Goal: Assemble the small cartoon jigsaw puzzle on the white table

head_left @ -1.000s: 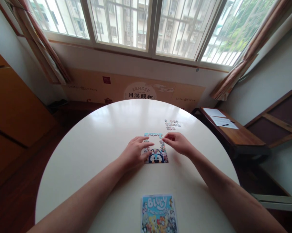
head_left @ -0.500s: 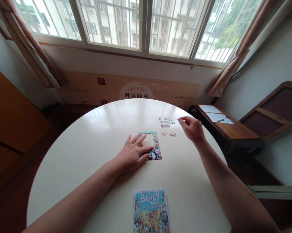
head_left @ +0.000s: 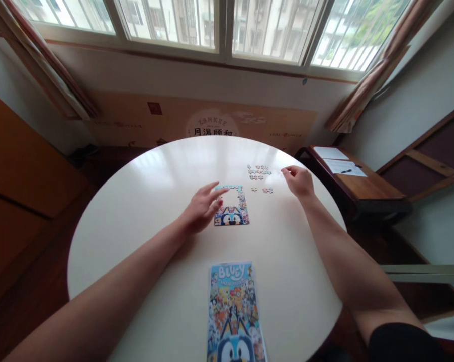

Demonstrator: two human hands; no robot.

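Left hand (head_left: 201, 207) open, fingers spread on the left edge of the half-built jigsaw (head_left: 232, 217). Right hand (head_left: 299, 181), right of the jigsaw past the loose pieces (head_left: 259, 172), has its fingertips pinched. Holding a piece? Can't tell.

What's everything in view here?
table: one, white, round, centre
puzzle: one, part-built, colourful, mid-table
loose pieces: small cluster, pale, right of puzzle
card: one, blue cartoon print, table's near edge
side table: one, brown, far right
papers: two, white, on side table
pen: one, dark, on papers
curtains: two, tan, flanking window
left hand: one, open, at puzzle's left edge
right hand: one, fingers pinched, by loose pieces
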